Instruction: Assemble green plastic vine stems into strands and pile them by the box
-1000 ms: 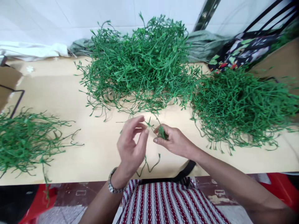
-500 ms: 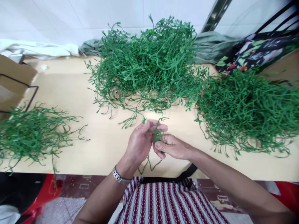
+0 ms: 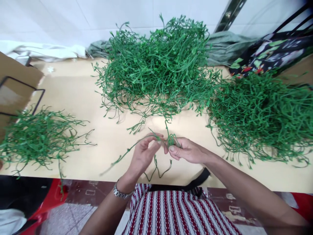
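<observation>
Over the front middle of the table, my left hand (image 3: 145, 151) pinches a long green artificial plant stem (image 3: 126, 152) between thumb and fingers. The stem's loose end trails out to the left. Close beside it, my right hand (image 3: 187, 150) is closed on a small bunch of green plastic stems (image 3: 171, 140), with the thumb pressed on top. One thin stem sticks up from this bunch, and another bent stem (image 3: 158, 171) dangles below the hands near the table edge. Fingertips partly hide where the stems meet.
A big heap of green stems (image 3: 156, 65) lies at the back against the wall. Another heap (image 3: 266, 120) is on the right, and a smaller one (image 3: 39, 137) on the left. A cardboard box (image 3: 17, 85) stands far left. Flowered cloth (image 3: 266, 58) lies back right.
My left hand has shifted slightly left and down, and a long stem now stretches out from it to the left. My right hand has moved a little right, still holding the bunch.
</observation>
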Demonstrator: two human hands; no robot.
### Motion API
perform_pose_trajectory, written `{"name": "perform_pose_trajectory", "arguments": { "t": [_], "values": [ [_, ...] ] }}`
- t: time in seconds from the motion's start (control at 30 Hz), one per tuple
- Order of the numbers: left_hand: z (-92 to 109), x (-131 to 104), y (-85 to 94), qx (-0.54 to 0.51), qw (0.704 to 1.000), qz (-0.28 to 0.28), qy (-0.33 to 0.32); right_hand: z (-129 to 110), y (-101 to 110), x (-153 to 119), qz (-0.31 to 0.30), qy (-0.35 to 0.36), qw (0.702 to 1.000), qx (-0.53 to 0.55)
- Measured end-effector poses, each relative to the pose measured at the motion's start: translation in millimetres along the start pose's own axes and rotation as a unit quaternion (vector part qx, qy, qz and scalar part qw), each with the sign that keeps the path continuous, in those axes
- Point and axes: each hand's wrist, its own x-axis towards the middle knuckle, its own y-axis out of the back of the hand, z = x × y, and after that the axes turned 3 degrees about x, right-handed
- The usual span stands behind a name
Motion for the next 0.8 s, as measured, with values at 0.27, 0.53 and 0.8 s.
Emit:
{"name": "perform_pose_trajectory", "arguments": {
  "t": [0.27, 0.53, 0.8],
  "values": [
    [-10, 0, -15.9, 0.069, 0.991, 0.039, -0.105, -6, -10, 1, 0.126, -0.007, 0.961, -0.247],
    [-5, -6, -21.5, -0.095, 0.993, 0.026, 0.058, 1, -18, 5, 0.201, -0.020, 0.960, -0.196],
    [17, 11, -10.8, -0.336, 0.931, -0.073, 0.128, -6, -20, 14, -0.011, -0.102, 0.994, -0.038]
  ]
}}
